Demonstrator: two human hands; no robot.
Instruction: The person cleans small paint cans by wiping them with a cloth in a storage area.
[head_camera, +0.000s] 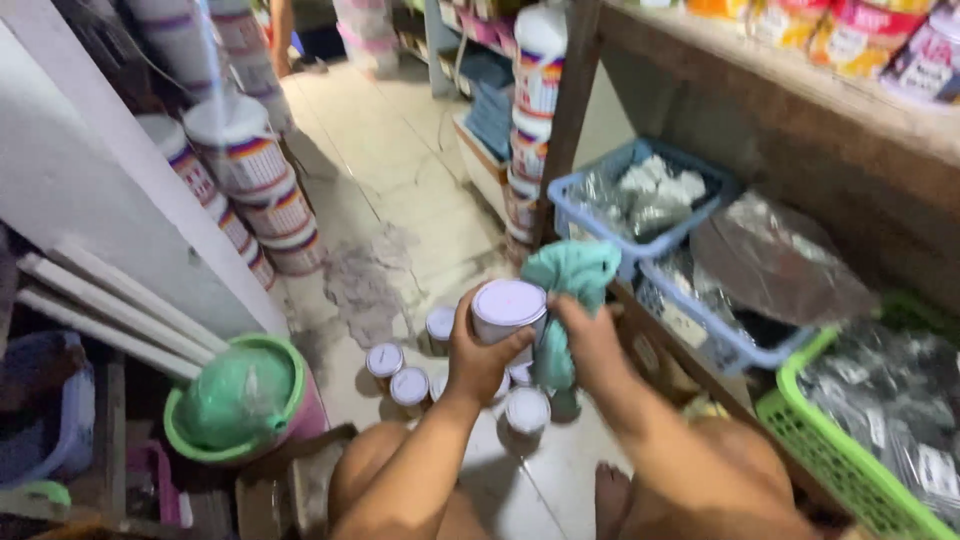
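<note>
2 hands are in view, both mine, raised over the tiled floor. My left hand is closed around a small white can, fingers wrapped about its side, lid facing up. My right hand is closed on a teal cloth, which is pressed against the can's right side and hangs down past my fingers. Below, several more small cans with white lids stand grouped on the floor near my knees. Larger white buckets are stacked at left and beside a wooden post. Blue baskets and 1 green basket of bagged goods sit on the low shelf at right. A green bowl rests at lower left.
</note>
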